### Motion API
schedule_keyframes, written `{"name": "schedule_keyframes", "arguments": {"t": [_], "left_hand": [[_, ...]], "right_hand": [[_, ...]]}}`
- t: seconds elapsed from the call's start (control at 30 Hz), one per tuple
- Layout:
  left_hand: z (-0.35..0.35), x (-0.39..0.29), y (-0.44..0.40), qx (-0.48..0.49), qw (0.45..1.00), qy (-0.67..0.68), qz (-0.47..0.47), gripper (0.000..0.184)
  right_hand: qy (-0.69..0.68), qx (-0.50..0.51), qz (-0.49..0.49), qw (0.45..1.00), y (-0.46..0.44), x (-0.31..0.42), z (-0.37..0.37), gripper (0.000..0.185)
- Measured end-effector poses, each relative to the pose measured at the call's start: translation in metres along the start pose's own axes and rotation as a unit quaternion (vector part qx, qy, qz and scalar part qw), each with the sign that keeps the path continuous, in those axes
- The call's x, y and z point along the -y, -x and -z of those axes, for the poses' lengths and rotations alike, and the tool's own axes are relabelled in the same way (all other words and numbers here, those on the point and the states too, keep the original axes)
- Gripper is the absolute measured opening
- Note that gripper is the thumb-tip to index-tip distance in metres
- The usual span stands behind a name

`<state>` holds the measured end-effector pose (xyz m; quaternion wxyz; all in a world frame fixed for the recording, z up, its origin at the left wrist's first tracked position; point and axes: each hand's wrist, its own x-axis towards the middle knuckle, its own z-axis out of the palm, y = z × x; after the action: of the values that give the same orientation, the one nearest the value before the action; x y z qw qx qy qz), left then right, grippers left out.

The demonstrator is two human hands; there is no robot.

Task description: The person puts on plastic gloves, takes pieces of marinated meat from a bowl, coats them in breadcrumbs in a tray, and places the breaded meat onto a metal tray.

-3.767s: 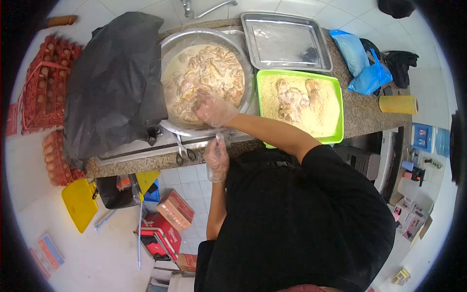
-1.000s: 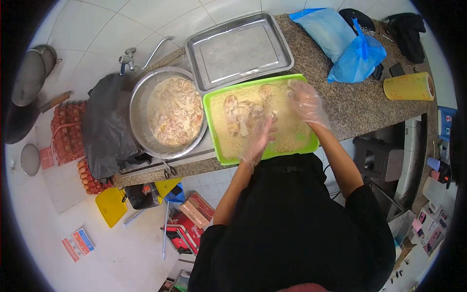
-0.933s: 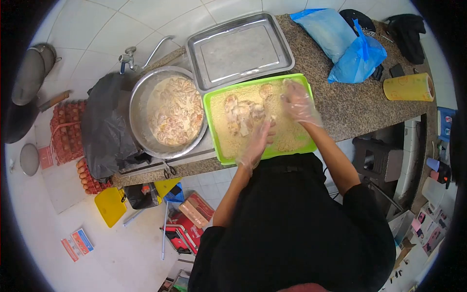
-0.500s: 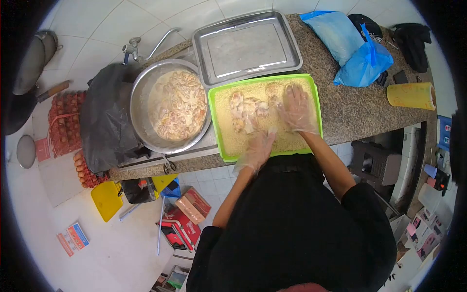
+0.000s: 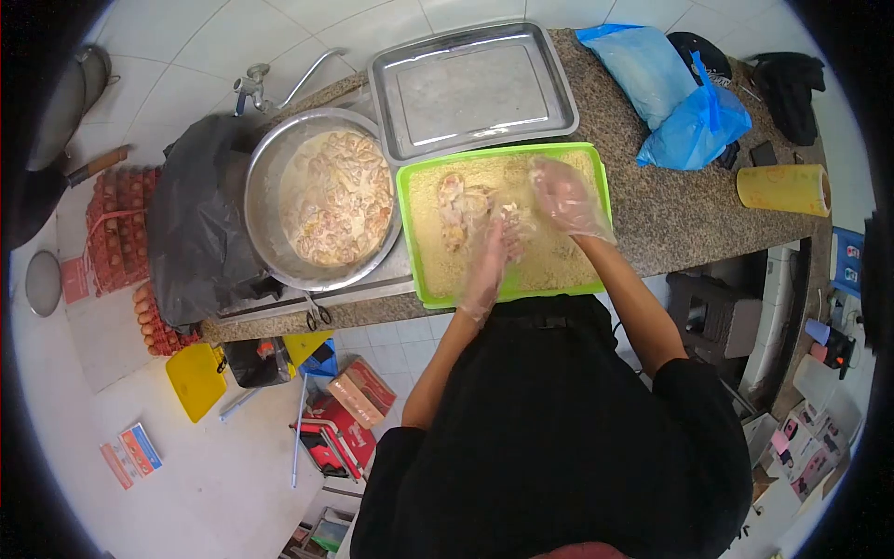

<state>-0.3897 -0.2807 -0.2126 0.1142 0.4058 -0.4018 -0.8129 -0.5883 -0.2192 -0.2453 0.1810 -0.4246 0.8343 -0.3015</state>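
Observation:
Both my hands wear clear plastic gloves and are over a green-rimmed tray of pale yellow crumbs. Several pieces of battered raw meat, which look like chicken, lie in the crumbs at the tray's left and middle. My left hand reaches in from the front edge, fingers stretched out against the right side of the middle pieces. My right hand is lifted above the tray's right half, its fingers curled and smeared by motion. Whether it holds a piece is hidden.
Left of the tray stands a steel basin of meat in batter. A steel tray lies behind, blue bags and a yellow roll to the right. Scissors lie at the counter edge; egg cartons stand far left.
My right hand has risen off the crumbs where it lay flat, and its fingers have curled. The left hand has moved slightly up and left, in among the pieces.

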Motion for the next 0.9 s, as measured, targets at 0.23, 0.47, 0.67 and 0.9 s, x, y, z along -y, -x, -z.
{"name": "schedule_keyframes", "arguments": {"t": [0.23, 0.47, 0.67, 0.9], "left_hand": [[0.009, -0.001, 0.026, -0.034, 0.979, -0.199, 0.021, 0.062], [0.005, -0.008, 0.017, -0.008, 0.861, -0.506, 0.055, 0.063], [0.016, 0.046, -0.020, 0.086, 0.958, -0.193, 0.196, 0.060], [-0.013, 0.008, -0.004, 0.085, 0.991, 0.007, 0.107, 0.073]], "right_hand": [[0.191, -0.041, 0.204, 0.959, 0.032, 0.013, -0.030, 0.068], [0.198, -0.098, 0.140, 0.965, 0.042, 0.016, -0.011, 0.070], [-0.011, -0.025, -0.015, 1.000, 0.053, -0.029, -0.024, 0.061], [-0.128, -0.044, -0.155, 0.978, 0.084, -0.009, 0.032, 0.051]]}}
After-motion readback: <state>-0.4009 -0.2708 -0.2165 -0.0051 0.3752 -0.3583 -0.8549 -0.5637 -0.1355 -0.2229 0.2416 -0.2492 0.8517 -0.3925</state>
